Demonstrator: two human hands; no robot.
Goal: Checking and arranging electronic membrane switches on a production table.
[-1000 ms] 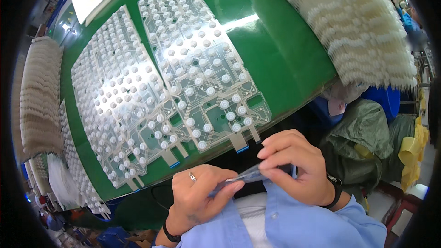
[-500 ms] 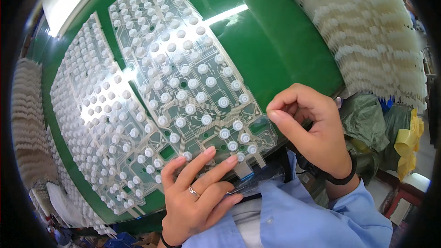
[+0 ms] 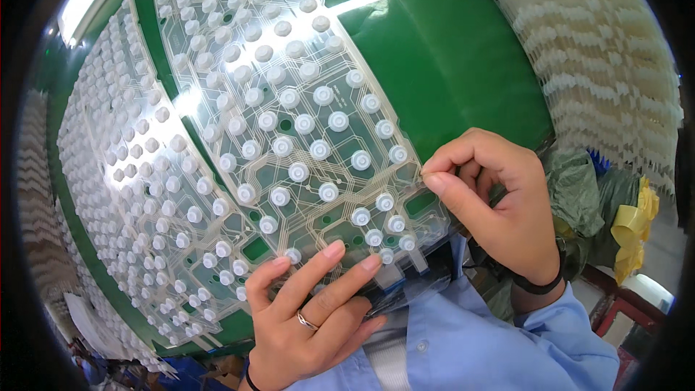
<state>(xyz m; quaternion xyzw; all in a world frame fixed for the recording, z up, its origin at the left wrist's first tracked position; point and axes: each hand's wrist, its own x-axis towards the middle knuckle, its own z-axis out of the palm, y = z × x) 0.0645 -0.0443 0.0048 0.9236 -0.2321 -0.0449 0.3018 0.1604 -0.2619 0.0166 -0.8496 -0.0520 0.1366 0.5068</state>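
We see a clear keyboard membrane sheet [image 3: 304,130], studded with white rubber domes [image 3: 338,122], lying on the green worktop [image 3: 463,65]. Our left hand [image 3: 311,318] presses its near edge flat with spread fingers, gripping nothing; our right hand [image 3: 492,195] pinches the sheet's right edge between thumb and forefinger. We judge a gentle, level pull best. Open worktop lies rightward; a second domed sheet [image 3: 123,174] crowds the left.

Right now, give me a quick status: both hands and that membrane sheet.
Left hand flat, fingertips pressing the near edge of the clear membrane sheet. Right hand pinching the sheet's right edge. Second sheet lies alongside on the green table. Nothing in the way.
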